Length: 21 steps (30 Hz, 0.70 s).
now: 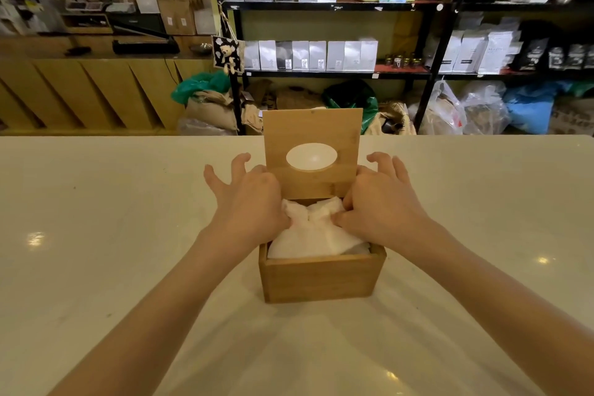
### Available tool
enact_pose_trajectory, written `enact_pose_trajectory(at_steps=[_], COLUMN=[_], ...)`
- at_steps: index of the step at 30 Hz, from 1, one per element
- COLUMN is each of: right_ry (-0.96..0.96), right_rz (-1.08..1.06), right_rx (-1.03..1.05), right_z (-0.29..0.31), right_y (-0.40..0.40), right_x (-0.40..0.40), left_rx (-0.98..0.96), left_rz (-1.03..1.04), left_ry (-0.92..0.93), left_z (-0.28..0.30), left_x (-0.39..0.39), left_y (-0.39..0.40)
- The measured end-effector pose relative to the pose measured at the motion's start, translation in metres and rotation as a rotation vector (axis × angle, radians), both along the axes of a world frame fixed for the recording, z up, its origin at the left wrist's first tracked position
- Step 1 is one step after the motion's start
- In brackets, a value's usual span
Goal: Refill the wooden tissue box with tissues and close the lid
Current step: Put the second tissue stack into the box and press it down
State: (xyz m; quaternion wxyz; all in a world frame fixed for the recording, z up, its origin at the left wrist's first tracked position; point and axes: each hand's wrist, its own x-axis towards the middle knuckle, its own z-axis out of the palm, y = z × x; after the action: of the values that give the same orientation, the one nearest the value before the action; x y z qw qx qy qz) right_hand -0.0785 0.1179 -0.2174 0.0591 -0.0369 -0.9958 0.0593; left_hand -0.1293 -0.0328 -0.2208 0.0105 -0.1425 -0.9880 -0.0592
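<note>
A square wooden tissue box (321,278) stands at the middle of the white table. Its hinged lid (310,125), with an oval hole, stands upright at the box's far side. White tissues (316,233) fill the box and bulge above its rim. My left hand (249,199) presses on the tissues' left side, thumb and forefinger pinching them, the other fingers spread. My right hand (377,199) does the same on the tissues' right side, its fingers spread beside the lid.
The white table (96,235) stretches wide to both sides and toward me. Beyond its far edge stand black shelves (321,6) with grey and white bags, sacks on the floor, and a wooden counter (80,90) at the left.
</note>
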Motion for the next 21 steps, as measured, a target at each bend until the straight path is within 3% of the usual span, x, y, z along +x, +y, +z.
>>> enact_pose_trajectory(at_steps=[12, 15, 18, 21], right_ry=[-0.042, -0.025, 0.08, 0.244], right_rz=[-0.002, -0.022, -0.042, 0.006], right_rx=[-0.022, 0.032, 0.138, 0.066], right_z=[0.001, 0.001, 0.002, 0.004], right_y=[-0.002, -0.005, -0.01, -0.005], right_x=[0.019, 0.025, 0.03, 0.035], left_rx=[-0.027, -0.055, -0.059, 0.138], left_rz=[-0.037, -0.031, -0.015, -0.037], left_ry=[-0.086, 0.023, 0.252, 0.24], left_z=[0.001, 0.0, 0.0, 0.005], left_x=[0.008, 0.019, 0.03, 0.035], left_y=[-0.005, -0.007, -0.01, -0.02])
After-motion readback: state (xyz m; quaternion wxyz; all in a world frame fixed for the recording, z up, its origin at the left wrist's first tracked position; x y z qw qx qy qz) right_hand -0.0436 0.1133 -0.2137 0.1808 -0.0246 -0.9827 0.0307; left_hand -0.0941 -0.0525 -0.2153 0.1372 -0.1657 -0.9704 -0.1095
